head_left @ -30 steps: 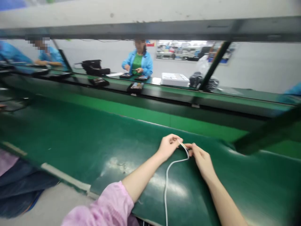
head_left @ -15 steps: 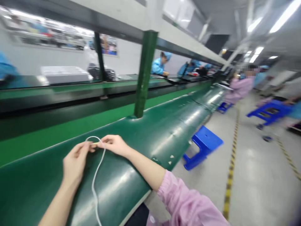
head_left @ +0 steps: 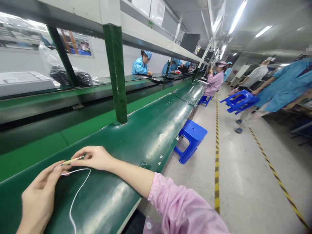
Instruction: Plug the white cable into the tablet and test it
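Between the fingertips of my left hand point(head_left: 40, 195) is the end of a thin white cable point(head_left: 70, 213). The cable bends back in a loop and runs down over the green worktop point(head_left: 104, 191) towards me. A slim pale-yellow strip point(head_left: 70, 161) with a whitish tip spans the gap between my hands. My right hand point(head_left: 98, 157), coming from a pink sleeve, pinches this strip between thumb and fingers. Both hands are closed, close together just above the worktop. Fingers partly hide where the strip meets the cable.
A green post point(head_left: 115, 74) rises from the worktop's far edge. To the right, a blue stool point(head_left: 193, 131) stands on the floor. A person in blue point(head_left: 280, 87) carries another blue stool point(head_left: 240, 100) along the aisle. Other people sit at work farther down the line.
The view has swung right, so my hands and the post appear farther left. The yellow strip shows longer between my hands. The person with the stool now shows more clearly.
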A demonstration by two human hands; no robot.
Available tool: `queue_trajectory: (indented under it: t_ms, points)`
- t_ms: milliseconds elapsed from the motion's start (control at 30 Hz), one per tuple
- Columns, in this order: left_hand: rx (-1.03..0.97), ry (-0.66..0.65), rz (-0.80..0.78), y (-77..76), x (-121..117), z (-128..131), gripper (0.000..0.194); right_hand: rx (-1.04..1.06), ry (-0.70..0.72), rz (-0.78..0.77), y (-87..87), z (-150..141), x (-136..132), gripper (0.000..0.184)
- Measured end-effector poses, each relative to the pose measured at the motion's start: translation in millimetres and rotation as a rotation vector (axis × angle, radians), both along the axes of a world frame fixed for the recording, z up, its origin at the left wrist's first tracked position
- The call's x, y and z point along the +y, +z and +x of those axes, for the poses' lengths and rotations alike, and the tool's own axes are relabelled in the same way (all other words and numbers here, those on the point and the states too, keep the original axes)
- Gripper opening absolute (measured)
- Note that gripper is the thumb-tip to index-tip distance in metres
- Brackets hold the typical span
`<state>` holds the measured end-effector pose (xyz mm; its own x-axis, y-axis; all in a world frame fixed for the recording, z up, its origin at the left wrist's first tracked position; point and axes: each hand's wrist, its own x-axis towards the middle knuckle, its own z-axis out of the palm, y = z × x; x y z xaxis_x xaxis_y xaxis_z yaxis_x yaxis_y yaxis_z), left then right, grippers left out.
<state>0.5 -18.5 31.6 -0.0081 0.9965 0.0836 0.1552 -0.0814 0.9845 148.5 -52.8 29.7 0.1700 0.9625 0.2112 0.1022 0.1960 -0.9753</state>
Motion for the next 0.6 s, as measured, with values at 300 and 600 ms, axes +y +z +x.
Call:
queue_trajectory:
  t_ms: [300,600]
  points:
    - [0.092,-0.067,-0.147,13.8,-9.1,5.2,0.041,0.065,-0.052,-0.053,-6.0,7.3,5.9,0.032]
    - [0.051,-0.064,-0.161,15.7,-6.0,7.8,0.056,0.064,-0.021,-0.084,-7.5,8.2,8.0,0.014]
